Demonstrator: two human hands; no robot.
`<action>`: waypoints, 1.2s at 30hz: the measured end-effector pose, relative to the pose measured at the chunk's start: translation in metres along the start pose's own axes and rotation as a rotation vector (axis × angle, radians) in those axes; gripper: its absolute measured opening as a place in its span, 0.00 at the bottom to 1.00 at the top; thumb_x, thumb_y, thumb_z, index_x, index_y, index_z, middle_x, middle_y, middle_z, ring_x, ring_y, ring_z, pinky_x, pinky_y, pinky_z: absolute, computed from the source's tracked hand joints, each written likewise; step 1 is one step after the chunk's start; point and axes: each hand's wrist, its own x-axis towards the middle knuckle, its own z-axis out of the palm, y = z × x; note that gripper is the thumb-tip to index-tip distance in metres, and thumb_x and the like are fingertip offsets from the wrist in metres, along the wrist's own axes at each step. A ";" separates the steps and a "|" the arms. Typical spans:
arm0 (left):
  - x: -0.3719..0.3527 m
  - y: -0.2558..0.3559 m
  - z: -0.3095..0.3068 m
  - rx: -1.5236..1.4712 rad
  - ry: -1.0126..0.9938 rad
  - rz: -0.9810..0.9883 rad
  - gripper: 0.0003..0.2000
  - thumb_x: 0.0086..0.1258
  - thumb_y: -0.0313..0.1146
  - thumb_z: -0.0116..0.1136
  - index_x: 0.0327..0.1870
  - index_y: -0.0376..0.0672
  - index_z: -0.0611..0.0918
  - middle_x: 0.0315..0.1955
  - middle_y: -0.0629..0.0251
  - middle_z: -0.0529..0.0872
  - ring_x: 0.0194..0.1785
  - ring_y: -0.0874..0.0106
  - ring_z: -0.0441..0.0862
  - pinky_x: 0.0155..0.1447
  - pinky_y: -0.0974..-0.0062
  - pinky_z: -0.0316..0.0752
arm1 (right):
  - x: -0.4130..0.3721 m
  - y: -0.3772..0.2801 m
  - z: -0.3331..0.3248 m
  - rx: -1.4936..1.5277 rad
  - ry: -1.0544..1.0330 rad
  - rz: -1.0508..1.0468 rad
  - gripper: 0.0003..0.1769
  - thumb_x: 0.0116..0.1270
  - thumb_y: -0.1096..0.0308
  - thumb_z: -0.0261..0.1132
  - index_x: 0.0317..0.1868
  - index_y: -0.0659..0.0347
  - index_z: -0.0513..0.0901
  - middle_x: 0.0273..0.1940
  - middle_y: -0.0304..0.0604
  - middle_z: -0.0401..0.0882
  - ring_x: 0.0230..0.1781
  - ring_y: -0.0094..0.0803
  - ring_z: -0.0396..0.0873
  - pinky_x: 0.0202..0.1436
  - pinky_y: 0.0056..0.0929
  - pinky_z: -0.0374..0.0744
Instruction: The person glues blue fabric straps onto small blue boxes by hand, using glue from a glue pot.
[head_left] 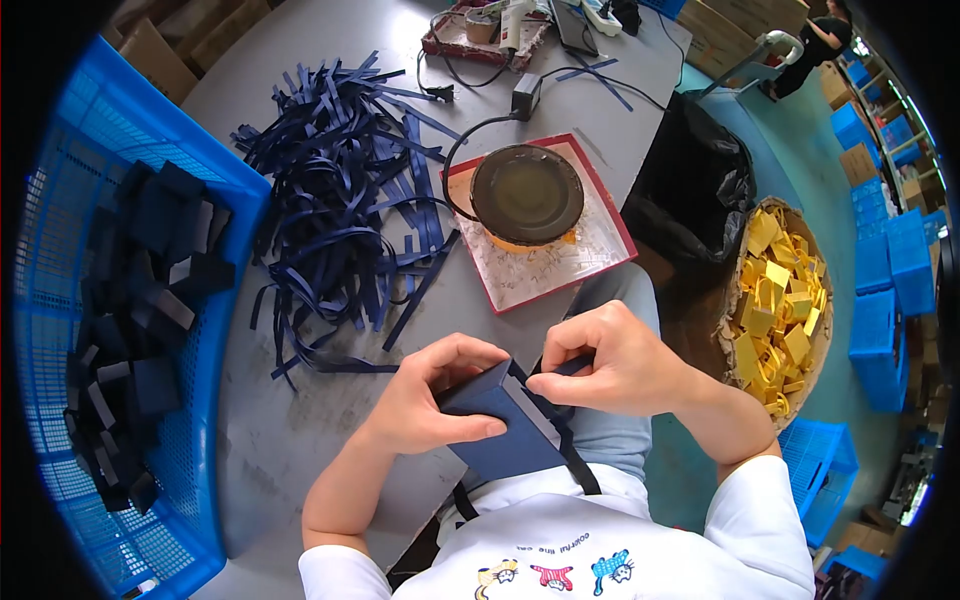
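Note:
My left hand (430, 395) grips a navy box (505, 430) from its left side, with the thumb along the front face. The box is tilted and sits above my lap, a pale inner edge showing on its right. At that edge my right hand (620, 360) is closed, thumb and finger pinching a dark ribbon (578, 462) whose tail hangs down past the box. Part of the ribbon is hidden by my fingers. Beyond the hands, a heap of navy ribbons (340, 190) lies loose on the grey table (290, 430).
A round pot (527, 195) of murky liquid stands on a red-rimmed tray (600, 245). At left, a blue crate (215, 400) holds several dark boxes. A black bag (690, 180) and a carton of yellow pieces (775, 300) are at right. Cables cross the back; a person (815, 50) stands far off.

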 end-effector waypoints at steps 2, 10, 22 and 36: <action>0.000 0.001 0.000 0.016 -0.005 0.002 0.27 0.47 0.29 0.72 0.50 0.36 0.75 0.41 0.65 0.79 0.43 0.76 0.79 0.49 0.79 0.74 | 0.002 0.003 0.002 -0.053 -0.010 -0.047 0.09 0.54 0.71 0.67 0.23 0.67 0.79 0.17 0.37 0.75 0.17 0.16 0.69 0.21 0.16 0.66; 0.000 0.002 0.000 0.038 -0.016 -0.010 0.27 0.47 0.29 0.73 0.50 0.36 0.75 0.41 0.65 0.79 0.43 0.76 0.79 0.49 0.79 0.73 | 0.007 0.002 0.006 -0.103 -0.032 -0.024 0.08 0.54 0.71 0.67 0.23 0.68 0.79 0.17 0.40 0.76 0.17 0.18 0.71 0.21 0.18 0.69; 0.003 -0.005 0.000 0.036 -0.007 0.021 0.27 0.46 0.26 0.72 0.50 0.36 0.75 0.40 0.65 0.79 0.43 0.77 0.79 0.49 0.80 0.73 | 0.006 0.009 0.011 -0.315 0.091 -0.186 0.08 0.50 0.71 0.68 0.26 0.65 0.78 0.25 0.44 0.78 0.22 0.32 0.75 0.26 0.25 0.74; 0.013 -0.014 -0.009 0.122 0.098 0.237 0.26 0.50 0.26 0.68 0.53 0.37 0.74 0.50 0.60 0.77 0.54 0.70 0.74 0.59 0.74 0.66 | -0.038 0.043 0.025 -0.385 0.209 -0.301 0.08 0.54 0.65 0.70 0.27 0.59 0.81 0.18 0.39 0.75 0.16 0.31 0.74 0.18 0.26 0.71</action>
